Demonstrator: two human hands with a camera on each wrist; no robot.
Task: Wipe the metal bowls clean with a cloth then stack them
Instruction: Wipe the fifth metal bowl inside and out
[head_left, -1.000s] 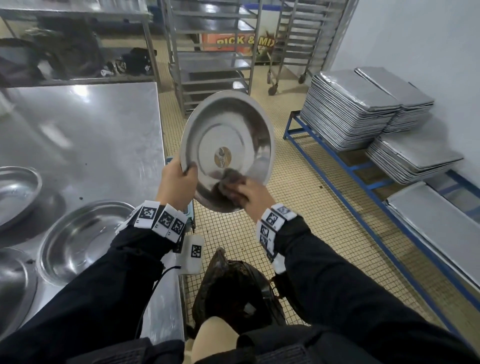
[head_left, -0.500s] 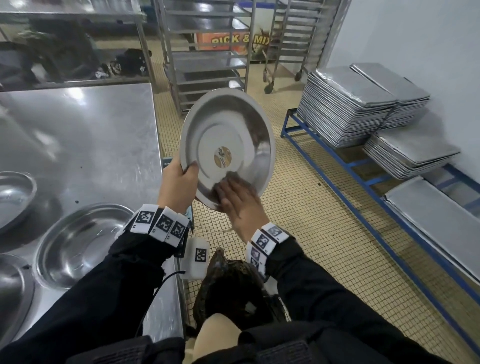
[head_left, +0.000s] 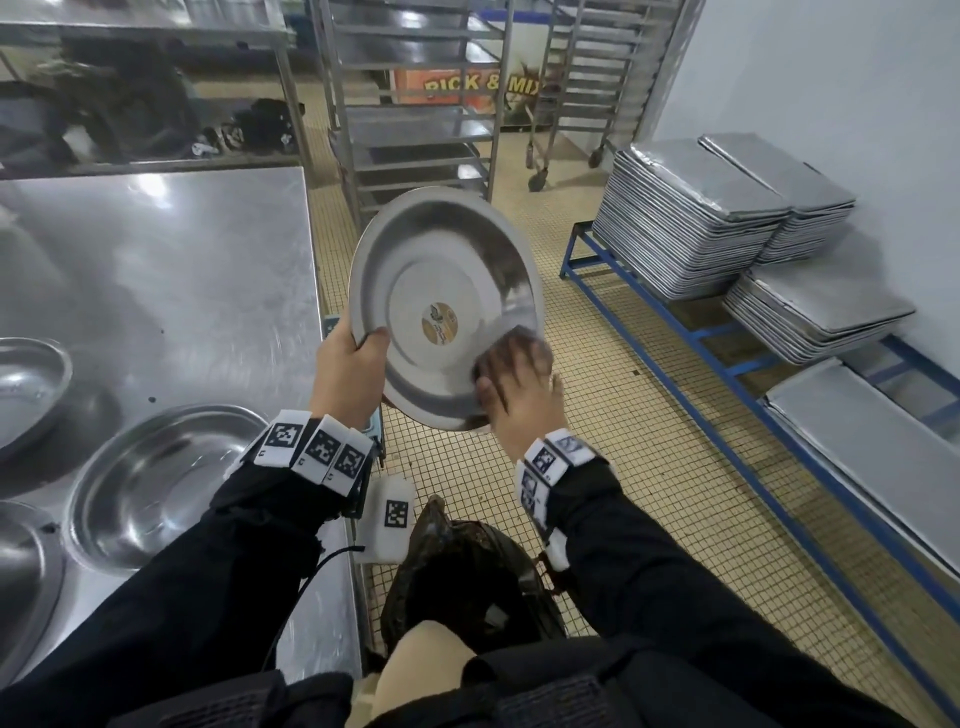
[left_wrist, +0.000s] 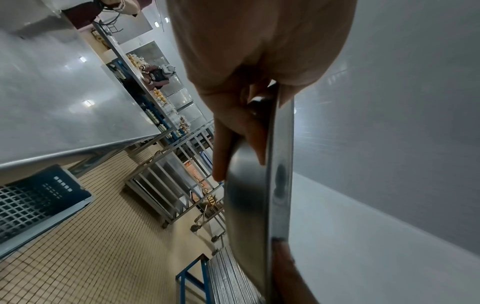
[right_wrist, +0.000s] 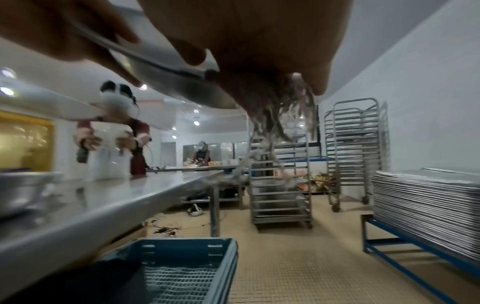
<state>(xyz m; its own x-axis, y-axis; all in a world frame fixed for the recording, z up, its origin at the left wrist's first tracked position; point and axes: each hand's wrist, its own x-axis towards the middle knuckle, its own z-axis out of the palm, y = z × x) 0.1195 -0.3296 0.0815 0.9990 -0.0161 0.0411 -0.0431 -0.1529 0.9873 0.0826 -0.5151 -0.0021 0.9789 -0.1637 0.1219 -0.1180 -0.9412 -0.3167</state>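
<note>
I hold a round metal bowl upright over the tiled floor, its face with a centre sticker turned to me. My left hand grips its left rim, thumb on the near face and fingers behind, as the left wrist view shows on the bowl. My right hand lies flat on the lower right of the bowl, its spread fingers pressing a dark frayed cloth against the metal. In the right wrist view the cloth dangles in strands under my palm, beside the bowl rim.
A steel table at my left carries three more metal bowls. Ahead stands a wheeled rack. Stacked baking trays sit on a blue frame at right. A blue crate and dark bag lie below.
My right hand slid the cloth from the bowl's lower middle to its lower right edge, and its fingers flattened out. The left hand kept its grip on the rim.
</note>
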